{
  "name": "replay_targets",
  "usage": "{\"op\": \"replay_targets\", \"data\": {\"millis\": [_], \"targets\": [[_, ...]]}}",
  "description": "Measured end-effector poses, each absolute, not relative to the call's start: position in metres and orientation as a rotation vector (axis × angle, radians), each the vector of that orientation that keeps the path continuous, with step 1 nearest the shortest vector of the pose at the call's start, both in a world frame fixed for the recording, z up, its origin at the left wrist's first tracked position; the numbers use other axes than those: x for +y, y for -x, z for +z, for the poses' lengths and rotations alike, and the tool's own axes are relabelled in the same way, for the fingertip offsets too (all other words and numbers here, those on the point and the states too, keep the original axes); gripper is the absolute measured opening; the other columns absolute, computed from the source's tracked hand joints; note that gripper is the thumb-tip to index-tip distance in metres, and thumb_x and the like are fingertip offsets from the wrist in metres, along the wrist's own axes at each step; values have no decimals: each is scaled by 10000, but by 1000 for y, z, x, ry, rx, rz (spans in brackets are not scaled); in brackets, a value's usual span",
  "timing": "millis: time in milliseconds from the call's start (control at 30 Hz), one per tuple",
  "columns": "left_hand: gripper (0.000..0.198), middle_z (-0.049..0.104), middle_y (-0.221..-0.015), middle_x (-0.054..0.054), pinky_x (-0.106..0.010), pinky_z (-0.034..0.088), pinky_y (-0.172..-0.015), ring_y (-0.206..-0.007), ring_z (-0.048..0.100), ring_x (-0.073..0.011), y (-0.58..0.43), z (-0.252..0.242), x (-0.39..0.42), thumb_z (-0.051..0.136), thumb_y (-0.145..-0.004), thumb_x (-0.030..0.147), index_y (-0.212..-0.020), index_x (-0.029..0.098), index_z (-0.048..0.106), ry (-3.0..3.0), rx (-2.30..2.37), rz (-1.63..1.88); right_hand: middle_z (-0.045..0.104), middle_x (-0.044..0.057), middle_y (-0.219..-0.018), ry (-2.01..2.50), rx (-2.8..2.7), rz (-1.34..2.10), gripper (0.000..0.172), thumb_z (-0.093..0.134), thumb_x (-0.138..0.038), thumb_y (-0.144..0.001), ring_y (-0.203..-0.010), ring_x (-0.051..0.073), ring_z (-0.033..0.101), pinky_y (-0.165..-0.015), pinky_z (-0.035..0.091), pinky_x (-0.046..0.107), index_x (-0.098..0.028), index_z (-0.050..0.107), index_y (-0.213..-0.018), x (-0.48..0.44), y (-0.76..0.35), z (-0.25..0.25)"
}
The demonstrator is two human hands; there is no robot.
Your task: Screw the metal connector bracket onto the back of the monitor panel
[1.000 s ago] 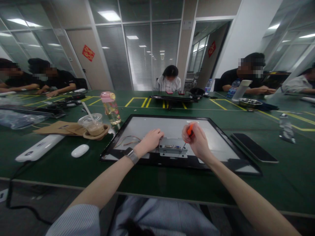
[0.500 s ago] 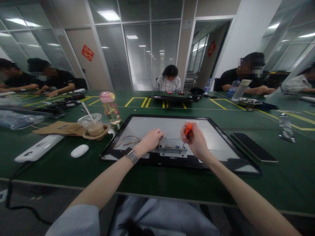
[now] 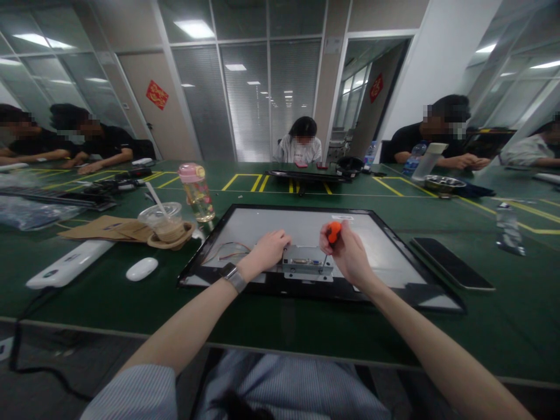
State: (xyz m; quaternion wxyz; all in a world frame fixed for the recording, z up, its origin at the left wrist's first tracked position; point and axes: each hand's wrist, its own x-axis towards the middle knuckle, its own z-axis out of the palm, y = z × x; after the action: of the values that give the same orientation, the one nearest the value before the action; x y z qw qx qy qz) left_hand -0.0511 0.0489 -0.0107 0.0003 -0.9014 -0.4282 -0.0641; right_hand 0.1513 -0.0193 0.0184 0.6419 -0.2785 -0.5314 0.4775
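A monitor panel (image 3: 301, 224) with a black frame lies flat before me, pale back side up. At its near edge sits a silver metal bracket (image 3: 301, 269) carrying video ports. My left hand (image 3: 272, 248), fingers curled, grips the bracket's upper left corner; its fingertips are partly hidden. My right hand (image 3: 347, 248) is closed around a screwdriver (image 3: 333, 231) with an orange handle. The thin shaft points down to the right part of the bracket, its tip near a screw. Thin wires (image 3: 234, 252) lie on the panel left of the bracket.
Left of the panel are a pink-lidded bottle (image 3: 196, 192), a plastic cup (image 3: 163, 219) in a cardboard holder, a white case (image 3: 142, 269) and a power strip (image 3: 70, 264). A phone (image 3: 452, 262) lies to the right. Several people sit across the green table (image 3: 280, 332).
The orange handle has turned slightly in my right hand, and the fingers have shifted a little. My left hand stays at the bracket.
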Motion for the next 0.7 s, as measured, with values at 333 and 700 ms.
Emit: {"op": "replay_targets", "data": {"millis": [333, 700], "targets": [[326, 649, -1152, -105, -359, 510, -948, -1054, 632, -238, 51, -10, 49, 425, -1000, 12, -1145, 171, 671, 2848, -1346, -198, 517, -80, -636, 581, -1221, 968, 373, 703, -651, -927, -511, 131, 383, -500, 299, 274, -316, 558, -1003, -20, -149, 11], [331, 657, -1172, -112, -367, 510, -953, -1061, 638, -247, 52, -14, 51, 419, -1003, 16, -1159, 161, 673, 2847, -1341, -211, 676, 14, -777, 745, -1322, 750, 424, 661, -657, -960, -656, 161, 630, -559, 513, 294, -239, 727, -942, -16, -162, 10]]}}
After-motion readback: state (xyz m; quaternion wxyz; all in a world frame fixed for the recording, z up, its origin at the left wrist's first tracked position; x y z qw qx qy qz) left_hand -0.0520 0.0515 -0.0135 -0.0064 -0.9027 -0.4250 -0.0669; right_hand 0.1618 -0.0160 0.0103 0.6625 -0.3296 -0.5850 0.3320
